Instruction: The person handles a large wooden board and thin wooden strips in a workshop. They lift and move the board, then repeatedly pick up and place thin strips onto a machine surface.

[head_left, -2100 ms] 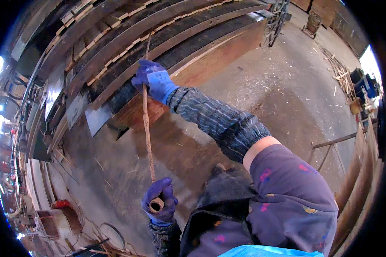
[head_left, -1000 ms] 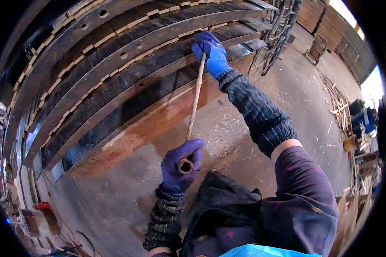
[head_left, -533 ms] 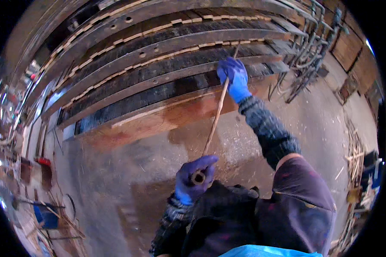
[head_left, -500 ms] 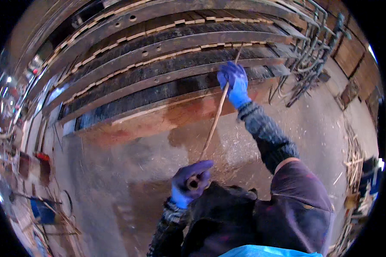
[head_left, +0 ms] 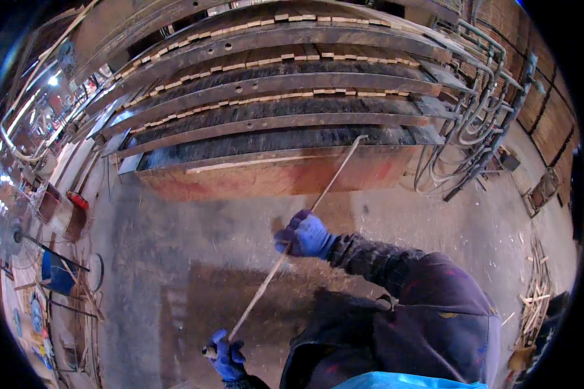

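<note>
A long thin rod (head_left: 261,289) slants across the view, and its short bent tip (head_left: 362,137) lies over the lowest dark shelf of a tiered rack (head_left: 272,137). My right hand (head_left: 305,235), in a blue and purple glove, is closed round the rod near its middle. Lower left, my left hand (head_left: 226,356), gloved alike, is closed round the near end, where a short stub shows past the fingers. Rows of pale wooden strips (head_left: 298,57) edge the upper shelves. Whether the tip touches the shelf I cannot tell.
Bent pipes and hoses (head_left: 483,123) hang at the rack's right end. Scrap wood sticks (head_left: 535,292) are piled on the floor at right. At left stand a blue bin (head_left: 60,273) and a rusty drum (head_left: 65,217). A reddish beam (head_left: 285,176) runs under the rack.
Both hands have moved toward me, the right down and left, the left down and left, drawing the rod back. Its bent far tip now shows. The view has also shifted.
</note>
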Demonstrator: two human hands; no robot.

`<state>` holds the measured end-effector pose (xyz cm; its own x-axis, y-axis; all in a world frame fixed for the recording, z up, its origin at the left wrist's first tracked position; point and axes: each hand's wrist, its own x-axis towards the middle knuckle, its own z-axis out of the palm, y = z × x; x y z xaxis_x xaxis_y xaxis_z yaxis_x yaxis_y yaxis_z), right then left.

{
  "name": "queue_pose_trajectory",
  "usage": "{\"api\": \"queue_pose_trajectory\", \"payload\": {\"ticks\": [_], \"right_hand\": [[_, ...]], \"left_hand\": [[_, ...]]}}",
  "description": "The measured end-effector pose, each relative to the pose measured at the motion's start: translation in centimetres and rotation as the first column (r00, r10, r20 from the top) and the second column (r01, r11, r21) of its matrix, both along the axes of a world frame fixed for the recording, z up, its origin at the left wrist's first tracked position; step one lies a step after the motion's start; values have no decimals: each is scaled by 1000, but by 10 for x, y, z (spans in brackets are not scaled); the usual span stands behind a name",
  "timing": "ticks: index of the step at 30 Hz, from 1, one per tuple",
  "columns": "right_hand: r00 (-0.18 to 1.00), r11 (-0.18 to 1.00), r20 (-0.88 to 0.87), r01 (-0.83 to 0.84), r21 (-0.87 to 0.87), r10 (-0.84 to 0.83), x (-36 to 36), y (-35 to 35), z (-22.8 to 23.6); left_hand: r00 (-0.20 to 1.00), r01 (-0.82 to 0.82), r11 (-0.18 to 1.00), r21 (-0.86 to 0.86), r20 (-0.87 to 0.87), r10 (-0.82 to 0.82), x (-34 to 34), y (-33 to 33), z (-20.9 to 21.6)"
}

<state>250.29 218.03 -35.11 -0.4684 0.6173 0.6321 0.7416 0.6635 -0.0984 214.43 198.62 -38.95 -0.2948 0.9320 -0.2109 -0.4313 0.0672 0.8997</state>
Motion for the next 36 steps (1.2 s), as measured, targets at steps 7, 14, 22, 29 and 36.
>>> {"api": "queue_pose_trajectory", "payload": {"ticks": [7,14,22,29,36], "right_hand": [[989,878,92,-57,-476,114,57,-56,-54],[980,699,-22,-155,-699,195,227,-113,-136],[984,473,47,-40,-880,171,419,-188,-182],[982,333,-95,-147,-931,165,423,-238,-176],[951,63,-244,-260,-964,189,397,-291,-212]], "left_hand": [[967,-63,926,-371,-251,-35,56,-57,28],[935,58,957,-285,-319,-151,213,-70,11],[802,352,916,-192,-442,-401,452,-89,-2],[413,506,807,-304,-736,-536,547,-132,-33],[879,293,886,-359,-264,-398,567,-233,-47]]}}
